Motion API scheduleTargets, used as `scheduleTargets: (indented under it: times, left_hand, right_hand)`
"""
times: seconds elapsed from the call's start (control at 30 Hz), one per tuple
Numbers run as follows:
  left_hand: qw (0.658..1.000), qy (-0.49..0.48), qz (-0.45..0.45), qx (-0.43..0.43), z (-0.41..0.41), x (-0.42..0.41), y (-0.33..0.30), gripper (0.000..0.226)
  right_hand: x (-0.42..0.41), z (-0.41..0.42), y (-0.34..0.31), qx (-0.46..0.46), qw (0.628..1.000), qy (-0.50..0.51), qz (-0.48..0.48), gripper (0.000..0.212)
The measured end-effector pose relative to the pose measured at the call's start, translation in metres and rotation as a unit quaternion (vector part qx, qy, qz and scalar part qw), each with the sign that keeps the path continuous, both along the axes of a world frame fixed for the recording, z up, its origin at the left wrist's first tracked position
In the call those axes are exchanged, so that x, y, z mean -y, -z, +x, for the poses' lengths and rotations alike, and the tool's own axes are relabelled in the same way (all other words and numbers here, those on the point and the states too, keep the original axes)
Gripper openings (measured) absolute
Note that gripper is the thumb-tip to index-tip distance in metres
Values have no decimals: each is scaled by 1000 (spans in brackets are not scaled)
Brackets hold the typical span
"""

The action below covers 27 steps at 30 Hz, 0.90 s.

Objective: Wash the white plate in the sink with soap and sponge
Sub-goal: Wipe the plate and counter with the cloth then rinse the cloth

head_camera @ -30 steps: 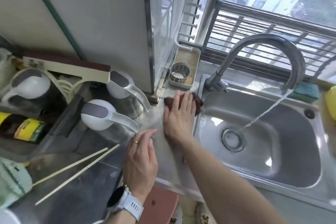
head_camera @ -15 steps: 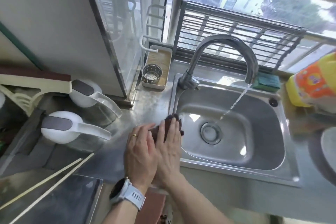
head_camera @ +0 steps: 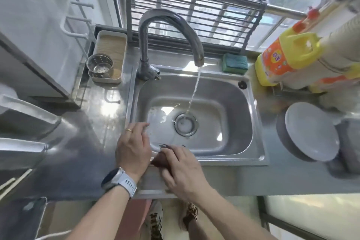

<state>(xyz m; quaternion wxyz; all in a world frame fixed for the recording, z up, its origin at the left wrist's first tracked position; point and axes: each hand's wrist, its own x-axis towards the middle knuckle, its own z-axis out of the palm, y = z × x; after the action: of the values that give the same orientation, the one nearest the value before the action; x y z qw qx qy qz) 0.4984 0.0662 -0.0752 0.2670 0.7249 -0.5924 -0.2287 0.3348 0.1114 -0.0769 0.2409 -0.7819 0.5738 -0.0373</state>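
Water (head_camera: pixel 194 91) runs into the sink (head_camera: pixel 229 87). At six o'clock, the right hand (head_camera: pixel 181 169) grips a brown cloth (head_camera: pixel 161 160); the left hand (head_camera: pixel 134 148) is relaxed, fingers loose. White plate (head_camera: pixel 309 132) lies at three o'clock.

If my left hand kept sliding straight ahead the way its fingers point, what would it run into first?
Probably nothing solid at first. The left hand points up and right over the stainless steel sink basin. Continuing, it would likely meet the running water stream, though depth is hard to judge.

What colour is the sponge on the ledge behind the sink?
Green on top with a yellow base; the sponge shows in the head view.
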Motion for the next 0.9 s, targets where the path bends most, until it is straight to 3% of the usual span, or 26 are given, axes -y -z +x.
scheduleTargets:
  times: [0.07, 0.13, 0.23, 0.37, 0.47, 0.53, 0.6, 0.67, 0.77, 0.9]
  left_hand:
    - [997, 22, 41, 61, -17, 0, 12, 20]
    - [984, 56, 75, 149, -29, 2, 20, 32]
    - [970, 92, 51, 219, -39, 6, 24, 40]
    - [952, 156, 38, 261, -37, 13, 29, 33]
    - [952, 166, 33, 254, -36, 16, 37, 31]
    - [955, 159, 28, 247, -36, 14, 38, 32]
    - [958, 147, 27, 243, -35, 13, 39, 33]
    - [962, 125, 21, 242, -33, 14, 39, 33]
    - [966, 117, -19, 229, -29, 22, 34, 28]
    - [960, 113, -21, 257, -1, 39, 33, 30]
  right_hand:
    - [-2, -60, -4, -43, 999, 9, 10, 47]
    - [-1, -127, -9, -79, 996, 40, 11, 40]
    - [5, -208, -13, -145, 988, 58, -4, 39]
    - [19, -229, -4, -181, 982, 48, -18, 44]
    - [9, -187, 6, -128, 989, 66, -18, 35]
    - [10, -152, 11, -72, 997, 15, 7, 32]
    - [33, -126, 8, 22, 994, 49, 97, 27]
    - [72, -116, -1, 161, 965, 122, 170, 20]
    - [148, -126, -21, 224, 961, 152, 61, 12]
    - [255, -116, -47, 161, 979, -21, -123, 31]
